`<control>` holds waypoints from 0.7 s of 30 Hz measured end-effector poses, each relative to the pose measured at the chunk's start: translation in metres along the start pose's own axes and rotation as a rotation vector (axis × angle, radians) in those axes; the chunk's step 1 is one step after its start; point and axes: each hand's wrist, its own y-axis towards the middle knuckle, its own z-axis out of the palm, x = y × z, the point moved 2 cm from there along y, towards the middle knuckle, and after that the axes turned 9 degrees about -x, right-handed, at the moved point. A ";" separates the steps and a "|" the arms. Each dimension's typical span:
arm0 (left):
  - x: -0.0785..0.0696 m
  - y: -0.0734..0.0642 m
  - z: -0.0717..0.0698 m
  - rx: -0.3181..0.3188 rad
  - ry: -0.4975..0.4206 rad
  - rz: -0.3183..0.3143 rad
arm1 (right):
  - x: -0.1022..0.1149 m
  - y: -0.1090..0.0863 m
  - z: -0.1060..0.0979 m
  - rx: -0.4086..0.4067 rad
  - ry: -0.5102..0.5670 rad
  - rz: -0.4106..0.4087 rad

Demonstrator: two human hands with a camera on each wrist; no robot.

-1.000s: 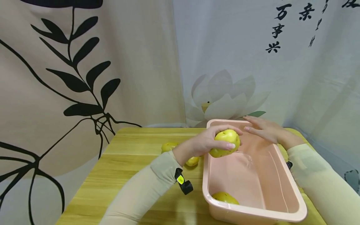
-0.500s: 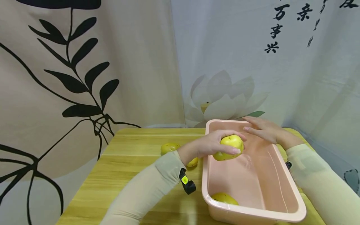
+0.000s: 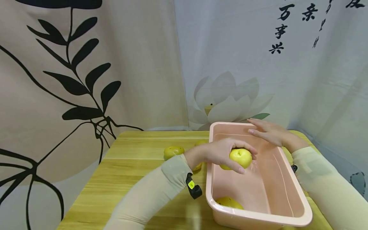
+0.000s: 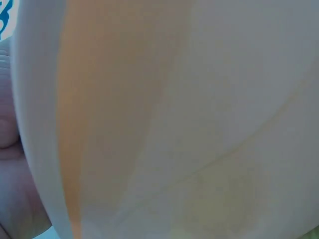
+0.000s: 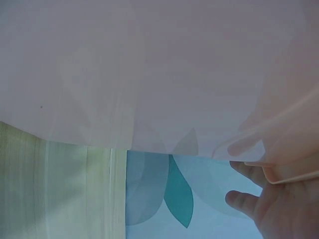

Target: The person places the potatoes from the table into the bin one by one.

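Two potatoes (image 3: 173, 150) lie on the table (image 3: 135, 166) near its far edge, left of the pink tub (image 3: 299, 220); another potato (image 3: 229, 202) sits in the tub's near left corner. Left hand (image 3: 221, 151) grasps a yellow potato (image 3: 241, 157) inside the tub, over its left wall. Right hand (image 3: 268, 131) rests flat, fingers relaxed, on the tub's far rim.

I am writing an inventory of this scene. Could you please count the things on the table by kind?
Yellow potatoes: 5, one held in the left hand above the basin, one lying in the basin, three on the table, the last two partly hidden
Pink plastic basin: 1
Total: 6
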 end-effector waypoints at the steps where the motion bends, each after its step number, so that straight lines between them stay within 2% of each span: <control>1: 0.000 0.000 0.001 0.009 0.023 0.009 | 0.000 0.000 0.000 -0.001 -0.001 -0.003; 7: -0.001 0.003 0.008 0.047 0.195 0.069 | 0.003 -0.001 -0.001 0.003 0.000 -0.017; 10: 0.000 0.006 0.012 0.067 0.241 0.095 | 0.003 -0.001 -0.002 0.005 -0.002 -0.014; 14: 0.002 0.010 0.018 0.103 0.235 0.087 | 0.002 0.000 -0.001 0.000 -0.005 -0.016; 19: 0.003 0.014 0.022 0.164 0.282 0.079 | 0.001 0.000 -0.001 -0.004 0.001 -0.015; 21: 0.003 0.015 0.024 0.198 0.256 0.062 | 0.001 0.000 -0.001 -0.002 0.005 -0.013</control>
